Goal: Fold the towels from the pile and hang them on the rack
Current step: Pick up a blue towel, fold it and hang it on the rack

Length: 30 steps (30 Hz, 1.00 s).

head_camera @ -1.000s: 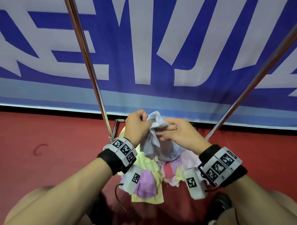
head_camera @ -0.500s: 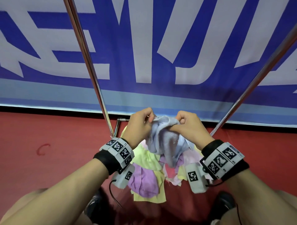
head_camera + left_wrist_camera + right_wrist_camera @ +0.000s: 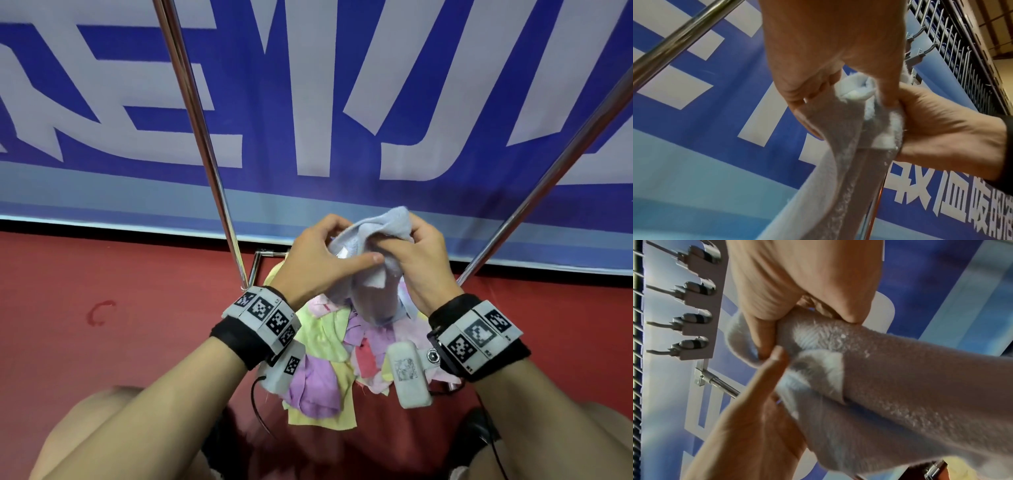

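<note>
Left hand and right hand, fingers grasping a bunched pale blue towel above the towel pile.

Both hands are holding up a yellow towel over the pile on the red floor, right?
Not quite. The towel held by the left hand and right hand is light blue, not yellow, as the head view shows. It is above the pile on the red floor.

Towel between hands, above pile, between rack poles.
</note>
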{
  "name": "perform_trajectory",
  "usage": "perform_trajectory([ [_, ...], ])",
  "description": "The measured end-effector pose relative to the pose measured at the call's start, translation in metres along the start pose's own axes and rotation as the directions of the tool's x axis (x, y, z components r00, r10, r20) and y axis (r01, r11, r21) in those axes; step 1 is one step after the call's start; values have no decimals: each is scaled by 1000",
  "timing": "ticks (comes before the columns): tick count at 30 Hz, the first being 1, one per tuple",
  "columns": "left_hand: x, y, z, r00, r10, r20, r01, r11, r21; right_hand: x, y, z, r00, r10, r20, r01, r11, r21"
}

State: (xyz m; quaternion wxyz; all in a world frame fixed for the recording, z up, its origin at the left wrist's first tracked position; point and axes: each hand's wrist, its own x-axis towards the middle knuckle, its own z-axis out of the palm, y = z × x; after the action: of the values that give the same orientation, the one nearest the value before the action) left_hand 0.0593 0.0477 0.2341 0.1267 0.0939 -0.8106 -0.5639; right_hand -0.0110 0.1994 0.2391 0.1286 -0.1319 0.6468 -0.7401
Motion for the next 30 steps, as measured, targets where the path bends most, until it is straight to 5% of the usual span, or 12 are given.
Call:
perform_trajectory([
  [6,14,-1,-3,994,53,-91,-47,997,61,3,3,-11,998,-35,-44,31,995,-92],
  [13,16,-1,-15,967,224,-119,-218,974,63,-1,5,-27,956,185,228,-80,911,-404],
  [17,15,-8,-12,936,353,-14,-337,903,266,-2,0,-25,988,46,150,7,941,-339],
  [22,10,-16,-1,990,132,54,-141,961,239,-3,-5,-29,988,4,153,50,936,-348],
  [26,6,-20,9,965,180,189,-202,973,107,-5,-10,-31,961,54,271,65,909,-411],
  [30,4,-17,11,966,180,187,-181,983,-8,-3,-16,-40,955,63,289,92,864,-495],
])
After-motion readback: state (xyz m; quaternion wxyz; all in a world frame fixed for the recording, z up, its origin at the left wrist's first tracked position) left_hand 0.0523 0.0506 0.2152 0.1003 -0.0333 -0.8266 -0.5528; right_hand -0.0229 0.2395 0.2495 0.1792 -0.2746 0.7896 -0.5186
